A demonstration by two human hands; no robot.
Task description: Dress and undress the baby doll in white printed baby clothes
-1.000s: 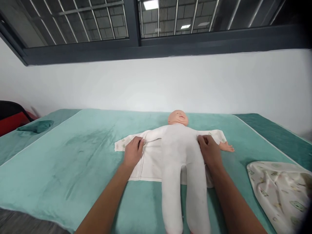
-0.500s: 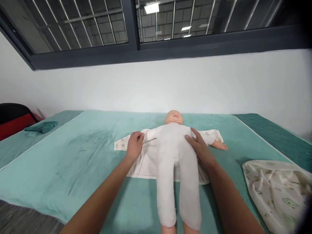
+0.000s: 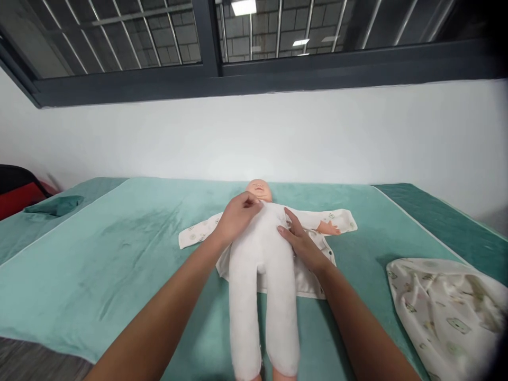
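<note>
A baby doll (image 3: 262,238) with a white cloth body lies face up, its head away from me. Beneath it a white patterned baby shirt (image 3: 313,283) is spread, its sleeves stretched to both sides. The doll's small hand shows against the right sleeve (image 3: 345,219). My left hand (image 3: 240,214) is at the upper chest just below the chin, fingers bent and pinched together; whatever is between them is hidden. My right hand (image 3: 299,241) rests along the doll's side, thumb on the torso and fingers apart.
A teal blanket (image 3: 130,254) covers the bed. At the right lies a crumpled patterned cloth (image 3: 440,312). A white wall (image 3: 254,137) and a dark-framed window (image 3: 214,71) stand behind. Far left are a red and black object (image 3: 19,196) and a dark teal cloth (image 3: 55,205).
My left hand has moved from the left sleeve to the doll's upper chest. The doll has shifted left on the shirt, and its small hand no longer sticks out beyond the right cuff.
</note>
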